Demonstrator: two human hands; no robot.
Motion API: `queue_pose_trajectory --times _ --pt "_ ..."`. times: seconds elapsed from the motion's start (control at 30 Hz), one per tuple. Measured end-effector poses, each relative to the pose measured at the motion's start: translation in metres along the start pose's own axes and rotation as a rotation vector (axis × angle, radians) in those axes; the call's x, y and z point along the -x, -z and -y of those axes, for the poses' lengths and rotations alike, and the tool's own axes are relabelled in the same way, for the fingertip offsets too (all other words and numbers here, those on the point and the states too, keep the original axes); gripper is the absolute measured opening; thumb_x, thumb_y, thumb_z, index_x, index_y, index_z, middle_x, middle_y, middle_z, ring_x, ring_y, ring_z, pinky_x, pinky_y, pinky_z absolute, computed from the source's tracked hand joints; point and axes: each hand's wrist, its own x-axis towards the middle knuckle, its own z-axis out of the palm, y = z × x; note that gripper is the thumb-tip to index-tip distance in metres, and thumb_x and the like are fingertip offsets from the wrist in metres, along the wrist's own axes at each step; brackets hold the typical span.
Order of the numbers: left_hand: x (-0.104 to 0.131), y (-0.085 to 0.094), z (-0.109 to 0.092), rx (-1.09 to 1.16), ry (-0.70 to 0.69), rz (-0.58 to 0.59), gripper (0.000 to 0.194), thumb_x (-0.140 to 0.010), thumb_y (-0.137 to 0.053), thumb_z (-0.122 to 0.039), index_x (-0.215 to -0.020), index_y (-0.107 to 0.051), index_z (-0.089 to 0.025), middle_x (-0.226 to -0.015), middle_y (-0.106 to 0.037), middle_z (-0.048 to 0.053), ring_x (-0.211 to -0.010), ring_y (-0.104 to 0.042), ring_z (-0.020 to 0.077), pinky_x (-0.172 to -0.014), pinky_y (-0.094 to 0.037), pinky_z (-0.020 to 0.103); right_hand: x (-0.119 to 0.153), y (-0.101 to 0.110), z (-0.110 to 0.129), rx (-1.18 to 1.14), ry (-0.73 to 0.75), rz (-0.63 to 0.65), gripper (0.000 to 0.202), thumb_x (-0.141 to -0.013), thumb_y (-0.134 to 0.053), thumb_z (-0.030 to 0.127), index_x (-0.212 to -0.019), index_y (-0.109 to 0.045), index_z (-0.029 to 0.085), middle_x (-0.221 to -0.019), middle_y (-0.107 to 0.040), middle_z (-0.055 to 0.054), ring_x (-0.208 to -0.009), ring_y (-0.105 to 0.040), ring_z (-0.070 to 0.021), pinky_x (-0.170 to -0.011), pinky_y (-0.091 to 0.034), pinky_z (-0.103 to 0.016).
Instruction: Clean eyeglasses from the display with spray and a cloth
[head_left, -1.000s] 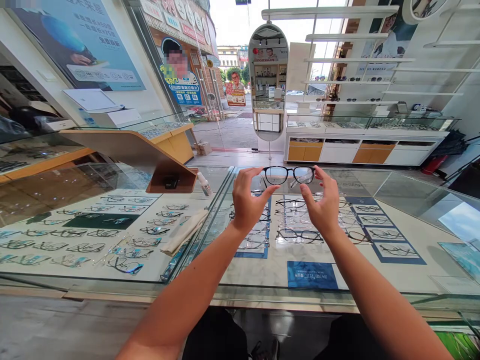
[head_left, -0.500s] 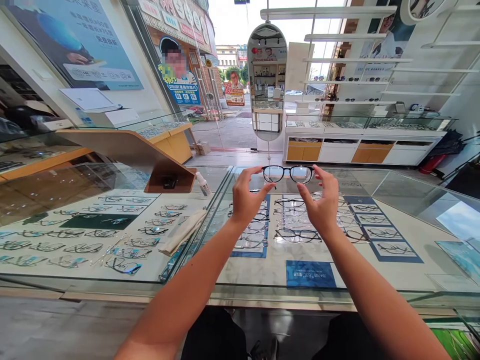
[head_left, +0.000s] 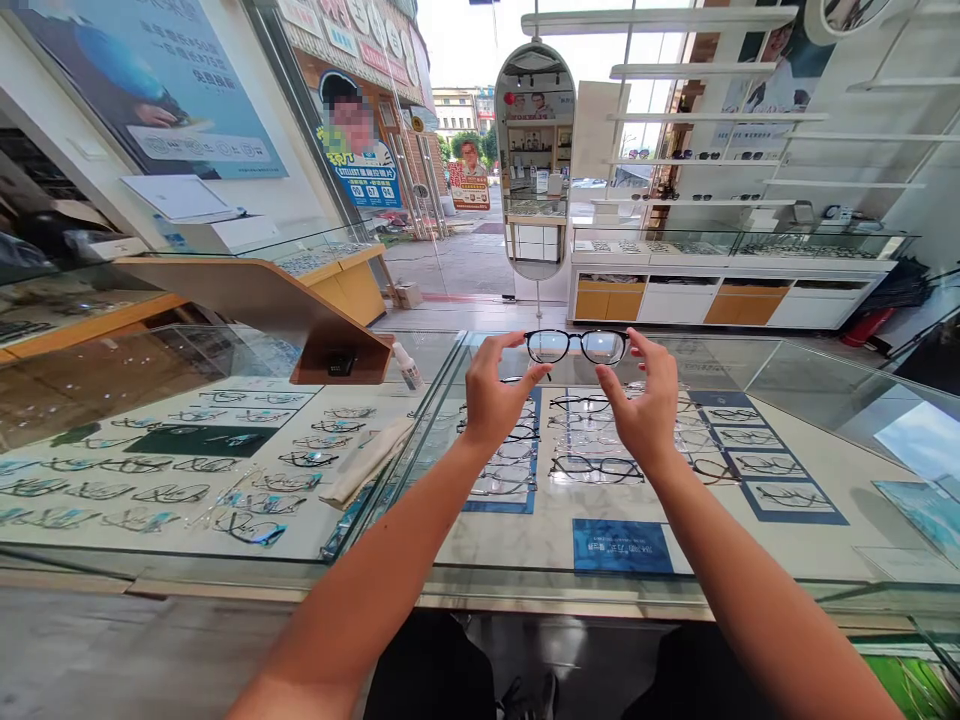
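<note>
Counter (head_left: 525,588) below, both hands (head_left: 496,395) pinch eyeglasses (head_left: 574,337) at opposite ends.

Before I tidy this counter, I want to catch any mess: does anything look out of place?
Perhaps the beige cloth: it lies aslant beside the display glasses, odd against their rows. The held black-framed glasses show no visible damage.

Bright daylight from ahead | sky (head_left: 459,50) washed white | glare on glass counter (head_left: 924,430), right | poster (head_left: 365,188) partly pixelated | edges stretched
</note>
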Motion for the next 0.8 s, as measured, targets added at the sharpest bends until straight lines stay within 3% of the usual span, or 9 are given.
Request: queue_pose_trajectory --times 0.2,0.5,0.8 --pt "-0.0002 0.002 -0.0038 -0.047 -0.063 -0.038 0.053 -0.088 -0.086 -0.052 -0.126 -0.067 -0.021 -0.117 -0.077 0.01 -0.111 -0.074 0.0267 -0.097 -0.058 0.045 0.0018 -0.0017 -0.0036 0.006 -0.014 0.022 0.059 -0.101 -0.067 0.054 -0.152 -0.057 0.025 -0.137 -0.071 -0.015 -0.123 -0.066 -0.0333 -0.102 -0.056 -0.056" --pt "0.0003 0.003 -0.0065 -0.141 -0.176 -0.077 0.053 -0.089 -0.086 -0.05 -0.128 -0.065 -0.022 -0.117 -0.077 0.01 -0.113 -0.073 0.0288 -0.097 -0.057 0.046 0.0037 -0.004 -0.0066 0.013 -0.053 0.043 0.06 -0.101 -0.065 0.056 -0.152 -0.058 0.024 -0.135 -0.072 -0.016 -0.125 -0.067 -0.0351 -0.104 -0.056 -0.06" --pt "0.0022 0.0022 -0.0087 -0.159 -0.171 -0.085 0.054 -0.088 -0.086 -0.053 -0.128 -0.065 -0.023 -0.115 -0.076 0.01 -0.11 -0.073 0.0288 -0.095 -0.056 0.046 0.0043 -0.0041 -0.0081 -0.003 -0.066 0.062 0.061 -0.101 -0.064 0.056 -0.152 -0.058 0.022 -0.136 -0.072 -0.017 -0.126 -0.066 -0.0352 -0.104 -0.055 -0.058"
